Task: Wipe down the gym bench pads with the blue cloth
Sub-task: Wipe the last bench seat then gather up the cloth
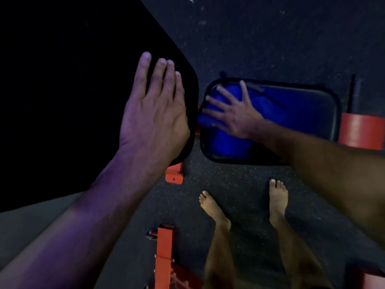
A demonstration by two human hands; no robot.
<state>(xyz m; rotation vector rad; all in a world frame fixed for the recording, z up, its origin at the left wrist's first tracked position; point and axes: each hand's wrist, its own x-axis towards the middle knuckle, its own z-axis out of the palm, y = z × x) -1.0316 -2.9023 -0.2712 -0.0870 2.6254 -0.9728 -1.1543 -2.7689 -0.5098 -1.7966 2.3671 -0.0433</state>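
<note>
1. I see the right hand lying flat on the blue cloth, fingers straight and spread, pressing it onto the seat pad. The hand is released, not gripping; the cloth lies directly beneath the palm and fingers.
2. The blue cloth covers the left end of the seat pad and bulges slightly past the pad's left edge, toward the back pad.
3. I see the left hand resting flat on the lower right corner of the back pad, fingers straight and nearly together. It holds nothing.
4. The two pads stand close together with a narrow gap between them, where a strip of the orange frame shows.
5. Hard to make out: the light is dim and the seat pad also reads blue, so I cannot tell where the cloth ends toward the right. The right hand hides the cloth's middle.
6. Cut off: the back pad runs out of view at the top and left; its surface is almost uniformly black.
7. Orientation: the seat pad's long axis runs left to right across the view. The back pad's long axis runs from its corner up and to the left.
8. Two bare feet stand on the speckled floor just below the seat pad.
</note>
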